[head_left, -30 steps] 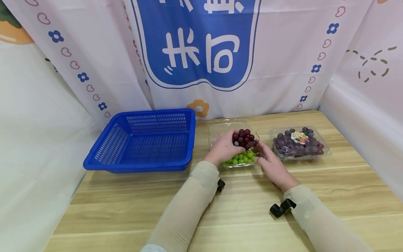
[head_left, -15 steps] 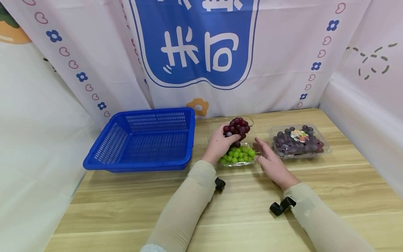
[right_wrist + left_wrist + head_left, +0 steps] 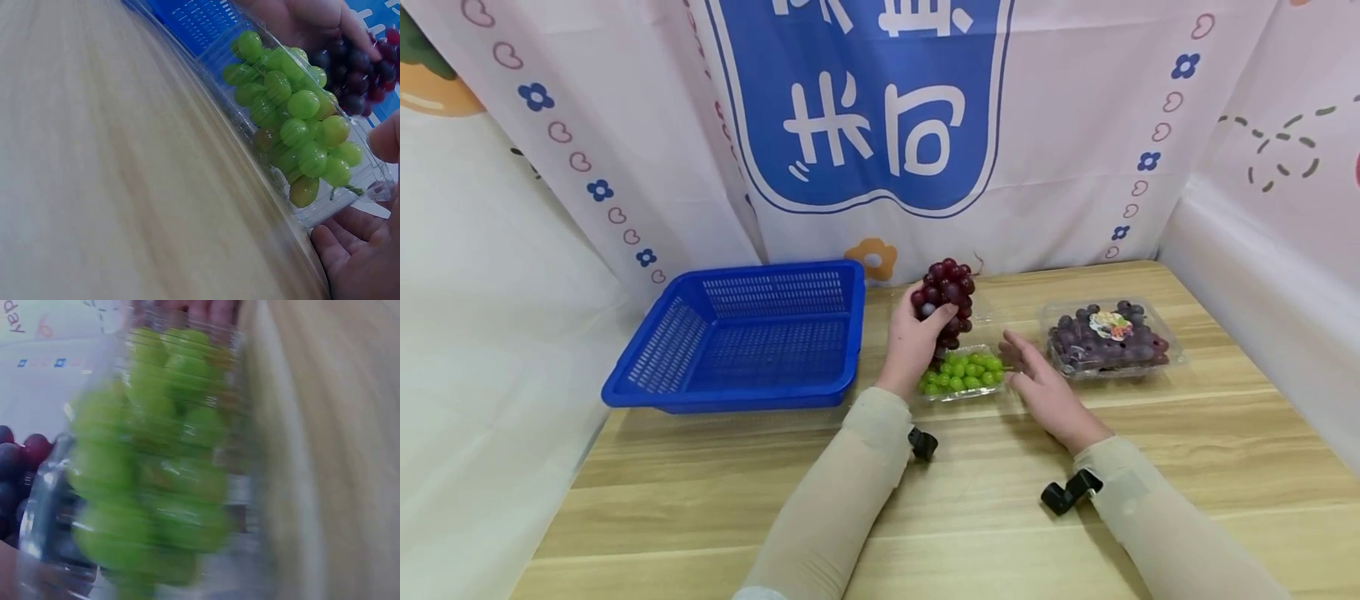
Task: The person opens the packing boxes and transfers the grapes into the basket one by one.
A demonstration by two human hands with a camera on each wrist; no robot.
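A bunch of dark red grapes [image 3: 951,292] is gripped in my left hand [image 3: 908,337], thumb across its front, with a thin stem sticking out at the top. It hangs above and behind an opened clear plastic box [image 3: 958,396] of green grapes [image 3: 964,372]. In the right wrist view the green grapes [image 3: 294,119] fill the box and a short stem shows at the near end. My right hand [image 3: 1048,396] is at the box's right end, thumb and fingers spread; whether it touches the box is unclear. The left wrist view is blurred.
A blue plastic basket [image 3: 730,398] stands on the wooden table [image 3: 992,517] to the left. On the right sits a lidded clear box [image 3: 1172,350] of dark grapes with a round label. Printed cloth [image 3: 1037,208] hangs behind the table.
My left hand has lifted the red grapes off the green ones and moved up and left, tipping the bunch more upright. My right hand has stayed at the box's right end.
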